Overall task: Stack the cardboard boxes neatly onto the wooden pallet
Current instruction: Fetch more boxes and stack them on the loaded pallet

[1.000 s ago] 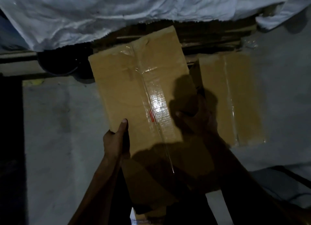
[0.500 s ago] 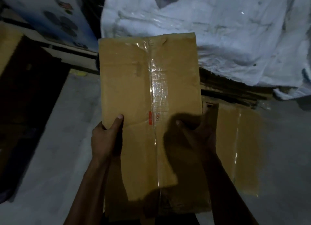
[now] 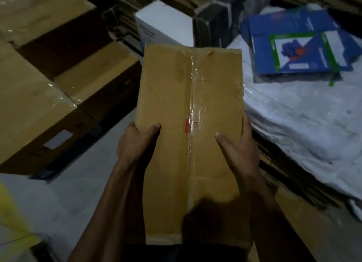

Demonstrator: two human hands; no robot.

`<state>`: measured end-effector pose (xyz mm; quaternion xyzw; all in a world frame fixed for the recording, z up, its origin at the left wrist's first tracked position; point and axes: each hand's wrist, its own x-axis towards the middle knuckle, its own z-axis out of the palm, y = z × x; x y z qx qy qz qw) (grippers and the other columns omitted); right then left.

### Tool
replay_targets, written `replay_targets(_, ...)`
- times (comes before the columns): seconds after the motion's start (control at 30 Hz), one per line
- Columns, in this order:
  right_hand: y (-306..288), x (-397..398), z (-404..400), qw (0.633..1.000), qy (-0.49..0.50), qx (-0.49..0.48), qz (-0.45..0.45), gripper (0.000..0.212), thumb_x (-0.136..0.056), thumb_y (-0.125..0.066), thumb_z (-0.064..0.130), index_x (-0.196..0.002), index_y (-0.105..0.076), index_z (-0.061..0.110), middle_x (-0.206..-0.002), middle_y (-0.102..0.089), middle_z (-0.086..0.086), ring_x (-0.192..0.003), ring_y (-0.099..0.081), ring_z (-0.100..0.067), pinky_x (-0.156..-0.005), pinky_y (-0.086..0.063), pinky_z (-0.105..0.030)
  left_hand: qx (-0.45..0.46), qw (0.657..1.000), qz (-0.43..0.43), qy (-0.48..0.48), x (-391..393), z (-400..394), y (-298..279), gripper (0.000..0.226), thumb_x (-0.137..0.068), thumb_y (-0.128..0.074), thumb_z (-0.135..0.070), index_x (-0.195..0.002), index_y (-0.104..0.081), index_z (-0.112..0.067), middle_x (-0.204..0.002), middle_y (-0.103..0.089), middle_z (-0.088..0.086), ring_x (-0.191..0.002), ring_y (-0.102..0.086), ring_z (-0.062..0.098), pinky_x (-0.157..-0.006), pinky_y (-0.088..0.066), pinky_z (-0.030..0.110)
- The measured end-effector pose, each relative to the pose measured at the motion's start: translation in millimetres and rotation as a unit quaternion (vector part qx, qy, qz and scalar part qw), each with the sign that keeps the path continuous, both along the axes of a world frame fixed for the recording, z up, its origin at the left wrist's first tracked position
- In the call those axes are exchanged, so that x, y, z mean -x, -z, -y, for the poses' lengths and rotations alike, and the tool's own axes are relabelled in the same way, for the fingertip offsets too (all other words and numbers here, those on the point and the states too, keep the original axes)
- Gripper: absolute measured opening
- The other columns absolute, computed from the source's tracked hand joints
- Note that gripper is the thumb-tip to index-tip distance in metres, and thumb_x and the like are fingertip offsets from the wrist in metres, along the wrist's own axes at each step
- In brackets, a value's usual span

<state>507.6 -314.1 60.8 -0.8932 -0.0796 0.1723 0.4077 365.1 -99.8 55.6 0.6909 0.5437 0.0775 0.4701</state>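
Note:
A long brown cardboard box point(image 3: 168, 97), sealed with clear tape down its middle, is held up in front of me above the grey floor. My left hand point(image 3: 137, 142) grips its left edge with the thumb on top. Gripping the right edge is my right hand point(image 3: 239, 148), thumb laid across the top face. Several large brown cardboard boxes point(image 3: 37, 97) stand stacked at the left. What they stand on is hidden.
A white box point(image 3: 166, 24) stands behind the held box. At the right, white plastic sheeting point(image 3: 305, 120) covers a low stack of flat cardboard, with a blue printed box point(image 3: 297, 46) on top. A strip of grey floor point(image 3: 64, 199) runs between the two sides.
The box has been lifted and carried as the view swung left. The second box on the floor has left the view; the stacked boxes at the left, the white box and the blue box have come in.

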Motion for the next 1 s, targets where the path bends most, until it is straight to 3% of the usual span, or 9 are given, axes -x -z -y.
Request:
replay_targets(0.1,-15,-6,-34,0.999,-0.033,-0.004,0.021,0.096,-0.08,-0.072,0.059,-0.154,-0.011,0.048,-0.147,-0.049,0.003,-0.13,-0.049,-0.028,-0.108,-0.04,-0.05,-0.045,0.999,-0.022,-0.009,9,-24,-20,0.079,-0.072,-0.061,-0.074,-0.131,-0.049,-0.023,-0.125,-0.062,0.003,-0.11,-0.061,0.032,-0.095,-0.05,0.052)
replay_targets(0.2,-23,-6,-76,0.998,-0.061,-0.003,0.022,0.099,-0.08,-0.071,0.061,-0.155,-0.008,0.046,-0.152,-0.044,-0.001,-0.134,-0.045,-0.032,-0.109,-0.038,-0.056,-0.067,0.997,-0.018,-0.015,22,-58,-33,0.075,-0.079,-0.06,-0.071,-0.134,-0.043,-0.024,-0.129,-0.06,0.003,-0.114,-0.059,0.032,-0.096,-0.048,0.051)
replay_targets(0.37,-22,-5,-154,0.996,-0.09,-0.01,0.028,0.1,-0.079,-0.07,0.065,-0.154,-0.006,0.047,-0.154,-0.041,-0.002,-0.135,-0.046,-0.034,-0.108,-0.039,-0.058,-0.086,0.995,-0.024,-0.038,35,-124,-35,0.076,-0.079,-0.057,-0.074,-0.135,-0.041,-0.026,-0.129,-0.06,0.003,-0.113,-0.059,0.031,-0.096,-0.047,0.049)
replay_targets(0.53,-24,-8,-230,0.995,-0.093,-0.004,0.035,0.103,-0.08,-0.069,0.064,-0.157,-0.006,0.038,-0.154,-0.041,-0.006,-0.135,-0.043,-0.037,-0.108,-0.037,-0.056,-0.091,0.994,-0.019,-0.059,44,-189,-40,0.081,-0.071,-0.052,-0.08,-0.133,-0.042,-0.03,-0.127,-0.062,-0.001,-0.113,-0.059,0.03,-0.098,-0.046,0.052)
replay_targets(0.8,-26,-23,-328,0.991,-0.127,-0.007,0.042,0.092,-0.078,-0.069,0.067,-0.151,-0.021,0.037,-0.14,-0.051,-0.005,-0.123,-0.054,-0.035,-0.101,-0.044,-0.059,-0.1,0.99,-0.007,-0.101,45,-269,-46,0.077,-0.074,-0.051,-0.079,-0.134,-0.041,-0.032,-0.127,-0.062,-0.003,-0.112,-0.06,0.03,-0.097,-0.047,0.051)
replay_targets(1.0,-21,-48,-407,0.983,-0.179,-0.017,0.027,0.084,-0.079,-0.068,0.065,-0.146,-0.027,0.036,-0.136,-0.054,-0.003,-0.121,-0.055,-0.033,-0.101,-0.046,-0.057,-0.106,0.983,-0.049,-0.145,31,-329,-41,0.077,-0.073,-0.047,-0.081,-0.13,-0.045,-0.03,-0.122,-0.064,-0.002,-0.106,-0.062,0.031,-0.093,-0.049,0.05)
